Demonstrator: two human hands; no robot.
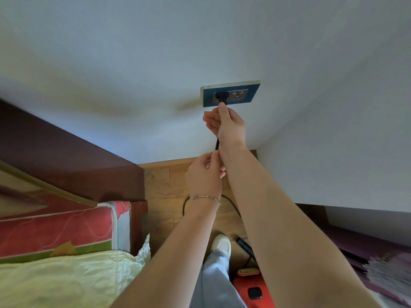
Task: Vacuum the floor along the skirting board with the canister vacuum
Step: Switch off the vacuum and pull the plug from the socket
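A black plug [221,96] sits in the left socket of a blue wall outlet [231,93]. My right hand [226,124] is raised just below the plug and grips the black power cord [217,144] right under it. Lower down, my left hand [204,174] pinches the same cord. The cord loops on the wooden floor [160,185] behind my arms. The red canister vacuum [253,290] stands on the floor at the bottom, beside my leg and white shoe [221,244]. Its black hose end [244,246] lies next to the shoe.
A bed with a red patterned mattress [55,232] and a pale yellow cover [66,281] fills the left. A dark wooden headboard [66,165] runs along the white wall. Purple furniture [367,247] stands on the right, leaving a narrow strip of floor.
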